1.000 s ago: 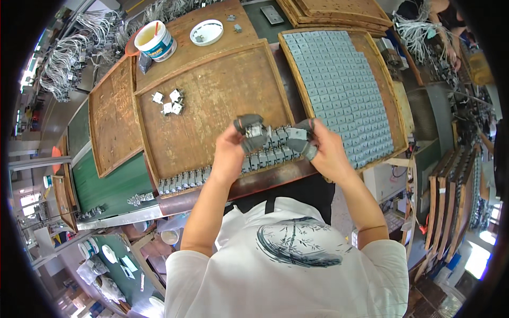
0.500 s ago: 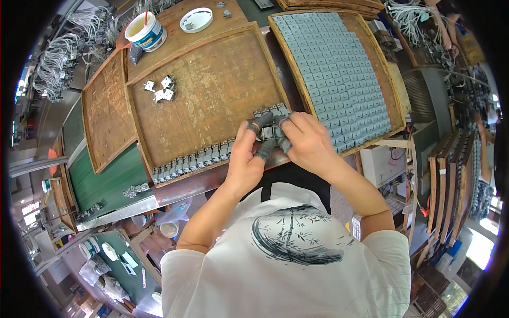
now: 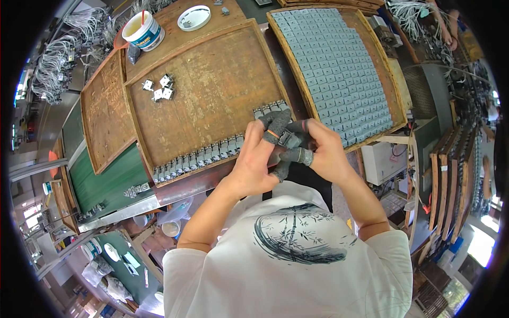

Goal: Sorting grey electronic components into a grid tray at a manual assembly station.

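A small grey boxy part [image 3: 289,139] sits between my two hands at the near right corner of a wooden tray [image 3: 207,63]. Dark grey knit covers sleeve several fingertips on both hands. My right hand [image 3: 327,153] pinches the part between thumb and fingers. My left hand [image 3: 255,161] is curled against its left side, with the thumb lower down; the fingers hide much of the part. Along the tray's near edge runs a row of small silvery metal parts [image 3: 199,159]. A few similar parts [image 3: 270,108] lie at the tray's right edge, just beyond my left fingers.
To the right, another wooden tray [image 3: 398,114] holds rows of grey square pieces [image 3: 339,74]. Several loose white-faced parts [image 3: 159,89] lie in the middle tray. A white bucket [image 3: 144,33] and a round white lid [image 3: 194,18] stand behind. A green surface [image 3: 106,177] is at left.
My hands have drawn the grey part slightly toward me and to the right, tilting it. My left fingers now reach across its far left side, and my right hand has turned.
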{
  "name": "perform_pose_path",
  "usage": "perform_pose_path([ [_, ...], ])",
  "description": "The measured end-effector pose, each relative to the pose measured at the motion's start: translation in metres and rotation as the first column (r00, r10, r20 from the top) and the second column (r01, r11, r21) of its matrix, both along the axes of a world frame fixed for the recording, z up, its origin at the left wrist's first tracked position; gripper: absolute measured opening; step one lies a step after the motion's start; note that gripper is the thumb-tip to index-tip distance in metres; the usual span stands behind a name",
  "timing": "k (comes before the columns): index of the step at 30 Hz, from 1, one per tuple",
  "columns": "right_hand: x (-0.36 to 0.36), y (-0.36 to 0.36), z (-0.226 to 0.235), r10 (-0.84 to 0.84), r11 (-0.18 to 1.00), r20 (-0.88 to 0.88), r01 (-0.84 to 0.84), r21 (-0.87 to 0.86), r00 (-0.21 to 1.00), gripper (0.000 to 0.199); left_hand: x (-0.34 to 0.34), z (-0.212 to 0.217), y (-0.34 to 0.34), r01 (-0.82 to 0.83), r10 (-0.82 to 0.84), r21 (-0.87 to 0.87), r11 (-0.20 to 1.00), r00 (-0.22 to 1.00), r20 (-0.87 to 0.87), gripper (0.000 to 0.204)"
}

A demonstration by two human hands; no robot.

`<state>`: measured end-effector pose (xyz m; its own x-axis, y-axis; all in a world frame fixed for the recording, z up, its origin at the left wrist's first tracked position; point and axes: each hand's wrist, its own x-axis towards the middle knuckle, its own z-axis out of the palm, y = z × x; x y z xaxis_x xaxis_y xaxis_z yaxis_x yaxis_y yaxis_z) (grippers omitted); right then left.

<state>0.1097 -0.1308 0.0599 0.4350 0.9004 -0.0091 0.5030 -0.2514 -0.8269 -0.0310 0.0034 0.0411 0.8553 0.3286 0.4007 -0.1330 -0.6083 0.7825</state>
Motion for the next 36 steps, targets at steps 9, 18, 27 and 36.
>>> perform_pose_path([
  [9, 0.01, 0.006, -0.032, 0.212, 0.977, -0.209, -0.208, 0.043, 0.955, 0.04, 0.004, -0.021, 0.002, 0.013, -0.019, 0.076, 0.997, 0.997, 0.078, 0.069],
  [18, 0.016, 0.01, -0.03, 0.229, 0.956, -0.043, -0.233, -0.18, 0.972, 0.037, -0.003, -0.023, 0.028, 0.059, -0.054, 0.07, 0.996, 0.996, -0.077, 0.06],
  [27, 0.219, -0.01, -0.054, -0.373, 0.925, -0.196, 0.38, -0.003, 0.907, 0.017, 0.003, -0.122, 0.117, -0.158, -0.134, -0.511, 0.845, 0.862, -0.489, 0.046],
  [36, 0.358, 0.05, -0.082, -0.607, 0.763, 0.235, 0.64, -0.093, 0.759, 0.035, 0.015, -0.101, 0.108, -0.177, -0.282, -0.712, 0.679, 0.833, -0.477, 0.054],
])
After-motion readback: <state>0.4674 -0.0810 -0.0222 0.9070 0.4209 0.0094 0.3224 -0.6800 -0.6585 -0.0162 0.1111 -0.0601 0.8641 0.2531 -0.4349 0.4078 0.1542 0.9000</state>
